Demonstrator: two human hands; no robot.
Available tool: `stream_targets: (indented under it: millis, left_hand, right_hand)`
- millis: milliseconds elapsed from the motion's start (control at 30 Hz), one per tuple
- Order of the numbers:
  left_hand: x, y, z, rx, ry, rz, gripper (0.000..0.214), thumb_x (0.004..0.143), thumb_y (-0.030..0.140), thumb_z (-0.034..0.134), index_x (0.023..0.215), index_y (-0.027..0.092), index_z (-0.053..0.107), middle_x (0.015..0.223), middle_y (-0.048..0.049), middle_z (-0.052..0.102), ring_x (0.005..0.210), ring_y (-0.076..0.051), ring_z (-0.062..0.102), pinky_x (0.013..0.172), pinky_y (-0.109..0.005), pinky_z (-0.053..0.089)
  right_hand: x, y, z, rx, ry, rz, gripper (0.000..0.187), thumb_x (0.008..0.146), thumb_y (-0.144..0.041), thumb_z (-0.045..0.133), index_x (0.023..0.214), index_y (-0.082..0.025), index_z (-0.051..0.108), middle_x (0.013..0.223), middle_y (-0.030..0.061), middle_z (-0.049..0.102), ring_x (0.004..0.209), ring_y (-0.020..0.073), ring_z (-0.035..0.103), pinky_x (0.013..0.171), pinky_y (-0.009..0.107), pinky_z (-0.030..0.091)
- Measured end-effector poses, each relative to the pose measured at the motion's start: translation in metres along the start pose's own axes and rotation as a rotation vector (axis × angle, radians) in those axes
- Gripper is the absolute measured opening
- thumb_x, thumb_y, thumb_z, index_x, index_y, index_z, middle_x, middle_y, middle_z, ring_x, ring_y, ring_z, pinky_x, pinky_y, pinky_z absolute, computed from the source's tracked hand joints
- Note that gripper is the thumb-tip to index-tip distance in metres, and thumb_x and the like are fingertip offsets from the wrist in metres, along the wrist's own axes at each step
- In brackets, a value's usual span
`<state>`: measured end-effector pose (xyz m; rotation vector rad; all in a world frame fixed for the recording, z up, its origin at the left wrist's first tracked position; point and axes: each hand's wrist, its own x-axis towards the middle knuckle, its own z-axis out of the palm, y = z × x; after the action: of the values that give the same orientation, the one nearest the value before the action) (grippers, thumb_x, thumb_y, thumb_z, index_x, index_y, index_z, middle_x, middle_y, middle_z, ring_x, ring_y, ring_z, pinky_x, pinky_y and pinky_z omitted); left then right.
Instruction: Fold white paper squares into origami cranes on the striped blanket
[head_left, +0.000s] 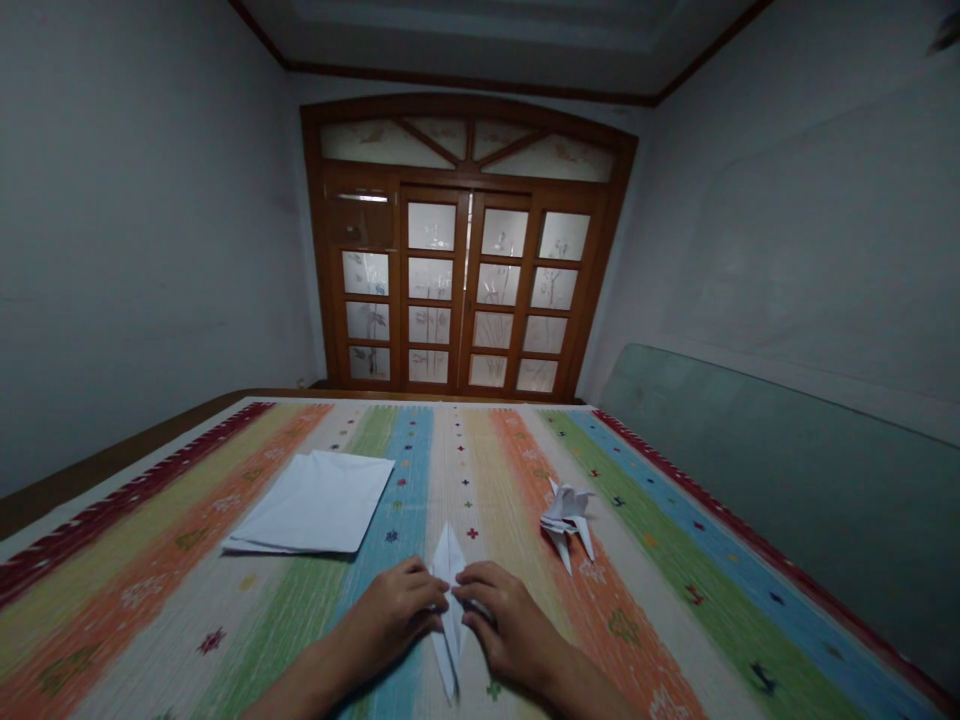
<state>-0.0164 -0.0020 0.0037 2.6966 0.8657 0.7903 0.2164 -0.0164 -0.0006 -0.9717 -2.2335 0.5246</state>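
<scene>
A narrow, pointed piece of folded white paper [448,560] lies on the striped mat [225,600] just in front of me. My left hand [394,612] presses its left side with the fingers curled together. My right hand [508,622] presses the right side the same way, fingertips meeting the left hand's over the paper's middle. The paper's far tip pokes out beyond my fingers and its near tip shows between my wrists.
A stack of flat white sheets [315,503] lies to the left. A finished folded paper figure [568,518] sits to the right. A glass pane [750,480] leans on the right wall. Wooden glazed doors [465,290] stand at the far end.
</scene>
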Motion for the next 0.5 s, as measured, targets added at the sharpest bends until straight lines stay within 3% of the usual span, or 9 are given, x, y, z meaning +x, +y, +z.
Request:
stream_targets:
  millis: [200,500]
  left_hand:
    - [0.000,0.000,0.004,0.154,0.014,0.127,0.012,0.099,0.016,0.059,0.103,0.021,0.069,0.108,-0.0062,0.077,0.092,-0.021,0.064,0.079,-0.031,0.053]
    - [0.001,0.007,-0.003,-0.039,0.025,0.070,0.023,0.094,0.009,0.054,0.106,0.022,0.071,0.110,-0.0084,0.075,0.100,-0.023,0.065,0.086,-0.034,0.054]
  right_hand:
    - [0.001,0.001,-0.001,0.011,-0.004,-0.041,0.037,0.084,-0.005,0.058,0.117,-0.019,0.069,0.115,0.0122,0.071,0.110,0.0243,0.065,0.099,0.037,0.051]
    - [0.000,0.010,0.010,-0.020,0.064,0.013,0.029,0.085,-0.003,0.054,0.105,-0.019,0.068,0.102,0.0094,0.073,0.097,0.0223,0.067,0.088,0.033,0.053]
